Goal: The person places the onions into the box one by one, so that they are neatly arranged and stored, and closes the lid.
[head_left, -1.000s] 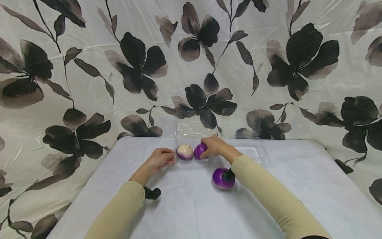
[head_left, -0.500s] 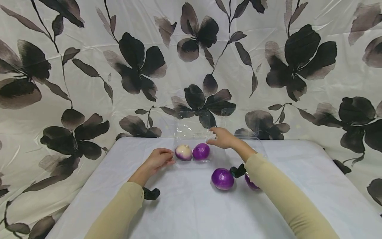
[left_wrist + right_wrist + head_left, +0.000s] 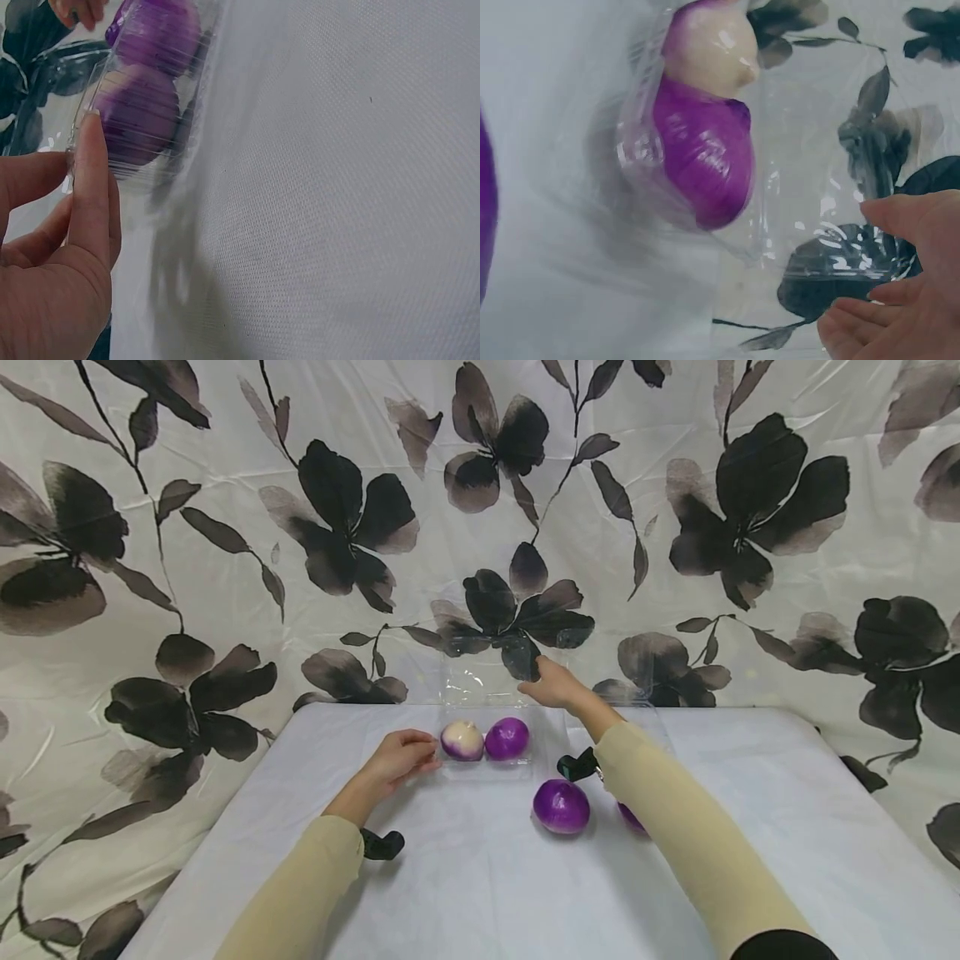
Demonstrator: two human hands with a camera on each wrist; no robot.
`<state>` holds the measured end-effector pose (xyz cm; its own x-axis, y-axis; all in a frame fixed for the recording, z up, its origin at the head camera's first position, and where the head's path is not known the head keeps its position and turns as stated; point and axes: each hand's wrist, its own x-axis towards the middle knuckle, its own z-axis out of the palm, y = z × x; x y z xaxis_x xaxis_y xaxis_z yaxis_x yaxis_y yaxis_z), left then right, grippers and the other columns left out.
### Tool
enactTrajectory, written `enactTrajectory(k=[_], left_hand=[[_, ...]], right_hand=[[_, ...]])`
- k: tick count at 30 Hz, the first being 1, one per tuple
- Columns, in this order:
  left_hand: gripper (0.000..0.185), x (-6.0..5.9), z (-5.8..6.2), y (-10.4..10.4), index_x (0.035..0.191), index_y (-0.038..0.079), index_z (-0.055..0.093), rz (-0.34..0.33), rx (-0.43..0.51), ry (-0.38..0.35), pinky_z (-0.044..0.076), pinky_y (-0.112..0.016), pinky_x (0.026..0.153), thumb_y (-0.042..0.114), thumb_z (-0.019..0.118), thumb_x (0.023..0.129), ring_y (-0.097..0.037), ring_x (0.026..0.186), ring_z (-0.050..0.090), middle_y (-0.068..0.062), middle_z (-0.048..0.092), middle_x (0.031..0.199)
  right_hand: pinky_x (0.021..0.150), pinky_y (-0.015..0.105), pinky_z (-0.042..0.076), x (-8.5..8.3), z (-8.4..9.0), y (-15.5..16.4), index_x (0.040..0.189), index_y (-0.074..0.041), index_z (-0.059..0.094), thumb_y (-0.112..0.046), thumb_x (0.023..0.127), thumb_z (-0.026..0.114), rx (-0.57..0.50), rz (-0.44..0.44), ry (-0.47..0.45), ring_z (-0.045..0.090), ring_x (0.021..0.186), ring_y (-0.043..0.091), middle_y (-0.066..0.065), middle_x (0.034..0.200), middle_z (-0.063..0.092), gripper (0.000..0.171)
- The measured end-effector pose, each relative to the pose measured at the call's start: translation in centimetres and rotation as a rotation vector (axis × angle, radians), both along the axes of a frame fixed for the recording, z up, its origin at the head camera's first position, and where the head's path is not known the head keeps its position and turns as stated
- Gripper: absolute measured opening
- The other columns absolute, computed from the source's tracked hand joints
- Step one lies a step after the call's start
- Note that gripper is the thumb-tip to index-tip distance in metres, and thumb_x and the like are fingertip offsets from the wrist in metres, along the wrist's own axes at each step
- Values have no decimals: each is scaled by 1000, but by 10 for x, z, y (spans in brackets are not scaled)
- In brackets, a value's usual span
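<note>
A clear plastic clamshell box point(image 3: 487, 752) sits toward the far edge of the bench point(image 3: 480, 877), which is covered in a matte white, finely woven cloth. The box is thin, glossy and ribbed along its wall, and its hinged lid point(image 3: 487, 681) stands upright, almost invisible but for glints against the curtain. Inside the tray lie two round, smooth bulbs side by side and touching: a cream-topped onion point(image 3: 462, 740) with a purple base on the left, and a glossy purple onion point(image 3: 507, 738) on the right.

The left hand point(image 3: 397, 758) rests on the cloth at the box's left edge, fingers curled, fingertip and thumb pinching the thin plastic rim, as the left wrist view shows. The right hand point(image 3: 553, 685) is raised at the lid's upper right corner, fingers loosely extended and apart, touching or just beside the plastic; whether it truly touches cannot be told.

On the cloth nearer the person lies another round purple onion point(image 3: 561, 806), shiny and loose, and a fourth purple bulb point(image 3: 630, 817) shows partly behind the right sleeve. Behind the bench hangs a creased, satiny curtain point(image 3: 225, 527) printed with dark flowers and leaves.
</note>
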<state>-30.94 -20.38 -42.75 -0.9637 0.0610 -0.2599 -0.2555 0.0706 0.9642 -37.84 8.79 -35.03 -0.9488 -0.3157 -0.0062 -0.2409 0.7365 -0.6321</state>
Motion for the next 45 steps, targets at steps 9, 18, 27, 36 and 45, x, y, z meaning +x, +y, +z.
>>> enactTrajectory(k=[9,18,27,36,45], left_hand=[[33,0,0,0,131,-12,49,-7,7,3,65,-25,80,0,59,102,-14,83,60,-14,54,104],[31,-2,0,1,130,-12,50,-6,-3,8,65,-25,80,-1,58,102,-16,83,63,-18,55,107],[30,-2,0,3,129,-13,51,-15,-11,8,65,-25,80,-1,58,101,-16,84,62,-17,55,107],[34,-3,4,0,133,-14,49,-4,-18,9,64,-26,82,0,57,102,-15,87,59,-16,54,108],[34,-2,4,3,132,-14,50,-1,-7,5,64,-25,82,-1,57,102,-14,87,59,-15,55,105]], right_hand=[[125,52,30,-4,-6,-7,158,9,19,-25,100,59,-214,-35,-95,29,150,41,28,161,30,78],[118,54,41,-7,-8,-6,154,11,24,-26,101,59,-260,-62,-134,39,144,42,31,154,39,74],[118,54,41,1,-4,-2,157,6,25,-36,109,44,-284,-85,-120,42,142,41,28,153,42,66],[114,54,45,13,2,6,150,3,39,-39,113,22,-317,-28,-80,51,133,39,27,139,53,59],[105,48,52,27,-3,12,128,4,61,-39,113,26,-303,-25,-52,60,119,37,26,126,62,58]])
